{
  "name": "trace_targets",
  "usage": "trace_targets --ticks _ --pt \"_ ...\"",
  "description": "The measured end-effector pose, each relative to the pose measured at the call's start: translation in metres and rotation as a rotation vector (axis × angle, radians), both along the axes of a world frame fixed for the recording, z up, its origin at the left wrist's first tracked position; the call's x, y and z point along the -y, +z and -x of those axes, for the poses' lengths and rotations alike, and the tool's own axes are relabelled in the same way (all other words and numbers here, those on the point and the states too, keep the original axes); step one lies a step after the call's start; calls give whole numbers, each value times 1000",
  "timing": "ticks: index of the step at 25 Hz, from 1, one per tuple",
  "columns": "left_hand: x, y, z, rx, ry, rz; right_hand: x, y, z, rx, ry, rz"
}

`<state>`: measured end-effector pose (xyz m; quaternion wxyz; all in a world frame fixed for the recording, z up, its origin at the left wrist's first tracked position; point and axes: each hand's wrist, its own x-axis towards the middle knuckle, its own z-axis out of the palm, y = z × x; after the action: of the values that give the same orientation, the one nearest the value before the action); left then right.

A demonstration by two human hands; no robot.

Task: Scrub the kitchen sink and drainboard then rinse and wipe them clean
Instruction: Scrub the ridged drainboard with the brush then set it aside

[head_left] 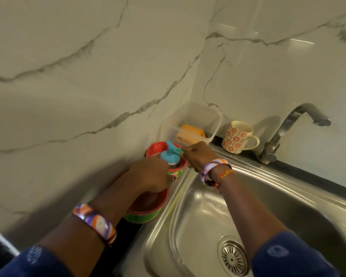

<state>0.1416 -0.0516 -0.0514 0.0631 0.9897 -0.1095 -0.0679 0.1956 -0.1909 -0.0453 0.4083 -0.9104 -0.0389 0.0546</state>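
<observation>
Filling the lower right: a steel sink (248, 196), its round drain strainer (232, 257) lying near the bottom edge, a curved tap (294, 124) rising at its far rim. Running along behind it: a dark tabletop (308, 174) under a marbled wall (88, 76). Sitting in the corner: a clear tub (194, 122) holding an orange sponge (190, 133), and beside it a patterned mug (238, 136). Standing just left of the sink's far corner: two red-and-green containers, the nearer one (146, 208) partly hidden under the left forearm, the farther one (168, 166) carrying a blue scrubber (169, 153) on top. Reaching in from the left: left hand (150, 174), fingers curling, touching the farther container's side; exact grip impossible to tell. Coming from the right: right hand (198, 154), fingers pinching together at the blue scrubber's edge, above the sink's corner.
</observation>
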Motion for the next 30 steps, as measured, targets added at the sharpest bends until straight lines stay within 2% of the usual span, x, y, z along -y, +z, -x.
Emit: trace_targets --ticks 3,6,11,14,16,19,21,24,27,30 --pt "4 -3 -4 -15 10 2 -14 2 4 21 81 13" --pt "3 -1 -3 -14 33 -12 -2 11 27 -23 13 -228" --pt "4 -1 21 106 143 71 55 34 84 -62 -58 -430" --pt "11 0 45 268 219 188 76 27 117 -168 62 -383" --pt "18 -4 67 382 267 341 81 13 139 -233 246 -289" --pt "29 -19 106 670 305 556 77 -16 163 -193 559 -98" --pt "33 -31 133 777 368 537 75 -29 158 -149 619 -65" --pt "40 -54 170 730 535 466 87 -27 121 -86 554 -23" --pt "39 -68 184 582 759 451 109 -24 69 -105 372 -101" --pt "37 -70 179 558 879 431 125 -23 19 -87 173 -121"
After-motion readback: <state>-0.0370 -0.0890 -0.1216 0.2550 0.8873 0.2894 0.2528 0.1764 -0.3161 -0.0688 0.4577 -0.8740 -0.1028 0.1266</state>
